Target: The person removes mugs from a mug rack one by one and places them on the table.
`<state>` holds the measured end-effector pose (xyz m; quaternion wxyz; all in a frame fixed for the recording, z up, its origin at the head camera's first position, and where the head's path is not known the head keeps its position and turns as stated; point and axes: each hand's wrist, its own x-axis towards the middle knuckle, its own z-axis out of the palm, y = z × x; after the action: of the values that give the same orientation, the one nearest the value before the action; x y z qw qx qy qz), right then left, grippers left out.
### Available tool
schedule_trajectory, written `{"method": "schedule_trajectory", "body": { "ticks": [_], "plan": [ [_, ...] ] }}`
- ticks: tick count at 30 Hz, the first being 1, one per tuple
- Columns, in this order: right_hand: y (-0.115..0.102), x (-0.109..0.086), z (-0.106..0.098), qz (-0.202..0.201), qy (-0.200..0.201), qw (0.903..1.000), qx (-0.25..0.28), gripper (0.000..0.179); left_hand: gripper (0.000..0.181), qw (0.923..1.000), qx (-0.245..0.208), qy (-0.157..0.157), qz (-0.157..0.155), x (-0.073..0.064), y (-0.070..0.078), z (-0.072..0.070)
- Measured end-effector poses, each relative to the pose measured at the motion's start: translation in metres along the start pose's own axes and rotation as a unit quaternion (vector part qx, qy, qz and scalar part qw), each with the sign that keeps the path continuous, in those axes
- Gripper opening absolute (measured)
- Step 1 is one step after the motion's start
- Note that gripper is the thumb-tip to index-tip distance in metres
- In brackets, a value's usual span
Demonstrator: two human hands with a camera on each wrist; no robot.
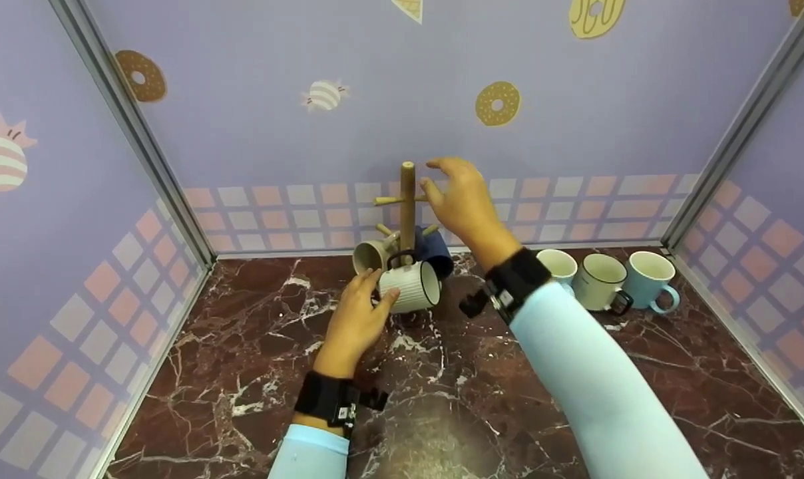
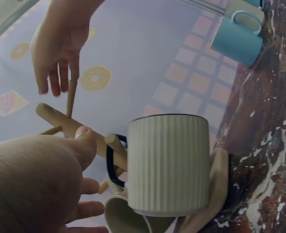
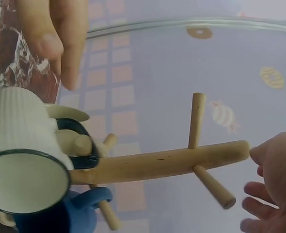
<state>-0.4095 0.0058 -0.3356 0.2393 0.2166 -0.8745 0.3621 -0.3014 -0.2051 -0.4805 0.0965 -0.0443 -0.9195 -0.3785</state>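
Note:
A white ribbed mug (image 1: 412, 293) with a dark rim hangs by its dark handle from a lower peg of a wooden mug tree (image 1: 407, 216). My left hand (image 1: 357, 313) is beside that mug, fingers spread; the left wrist view shows a gap between hand and mug. Behind it hang a beige mug (image 1: 369, 257) on the left and a dark blue mug (image 1: 436, 256) on the right, both partly hidden. Up at the post's top, my right hand (image 1: 465, 199) holds nothing, its fingers loosely bent. In the right wrist view its thumb comes right up to the post's end (image 3: 237, 150).
Three more mugs stand in a row at the back right: a light blue one (image 1: 557, 265), a cream one (image 1: 600, 283) with a dark handle, and another light blue one (image 1: 645, 283). Patterned panels (image 1: 275, 133) enclose the dark marbled tabletop (image 1: 442, 412) at the back and sides.

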Motion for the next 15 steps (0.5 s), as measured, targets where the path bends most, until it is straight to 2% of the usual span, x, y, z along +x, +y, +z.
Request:
{"method": "schedule_trajectory", "body": {
  "ticks": [2,5,8,11,15],
  "plan": [
    [0.007,-0.011,-0.001,-0.012,0.027,0.9995,0.003,0.040,0.071,1.0000,0.002,0.000,-0.001,0.002,-0.003,0.002],
    [0.017,-0.030,-0.002,0.004,0.043,0.9989,0.021,0.042,0.071,1.0000,0.005,0.003,-0.005,0.004,-0.006,0.005],
    [0.026,-0.050,-0.001,0.067,0.024,0.9955,0.063,0.045,0.069,0.9999,-0.001,0.012,-0.008,0.005,-0.009,0.007],
    [0.037,-0.071,0.006,0.130,-0.005,0.9867,0.098,0.050,0.067,0.9996,-0.009,0.023,-0.016,0.005,-0.011,0.009],
    [0.057,-0.095,0.021,0.173,-0.026,0.9777,0.116,0.059,0.063,0.9994,-0.018,0.024,-0.018,0.005,-0.011,0.013]
  ]
}}
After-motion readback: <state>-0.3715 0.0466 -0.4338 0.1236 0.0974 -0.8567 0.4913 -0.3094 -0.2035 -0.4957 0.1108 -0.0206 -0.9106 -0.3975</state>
